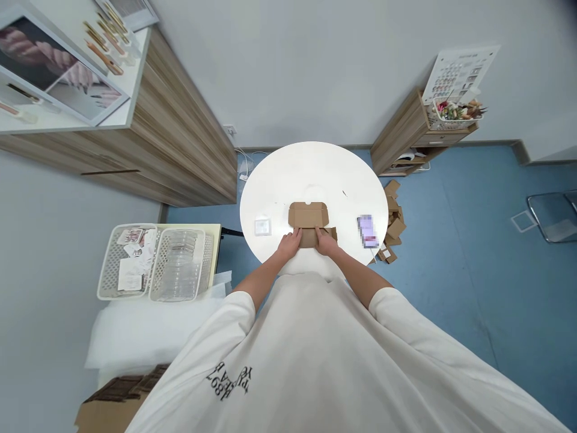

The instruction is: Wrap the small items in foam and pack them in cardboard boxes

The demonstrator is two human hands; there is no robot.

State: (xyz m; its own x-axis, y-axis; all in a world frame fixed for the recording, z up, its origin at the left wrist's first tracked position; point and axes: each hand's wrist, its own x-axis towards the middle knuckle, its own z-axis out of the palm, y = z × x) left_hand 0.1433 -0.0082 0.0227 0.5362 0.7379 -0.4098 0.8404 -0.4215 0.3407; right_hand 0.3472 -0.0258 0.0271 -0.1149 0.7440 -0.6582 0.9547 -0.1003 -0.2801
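A small brown cardboard box (309, 215) lies partly unfolded on the white round table (311, 162), its lid flap spread away from me. My left hand (289, 243) grips the near left side of the box, thumb along the fold. On the opposite side my right hand (326, 243) holds the near right part, where a small side flap sticks out. The undersides of both hands are hidden. To the left of the box lies a small clear flat case (262, 227). A phone with a blurred purple screen (368, 231) rests to the right.
Folded cardboard boxes (395, 222) lie heaped on the floor right of the table. At left, one white basket (109, 264) holds cards and papers, another basket (155, 273) clear plastic cases. A wooden cabinet (180, 120) and small shelf (401, 129) stand near the wall.
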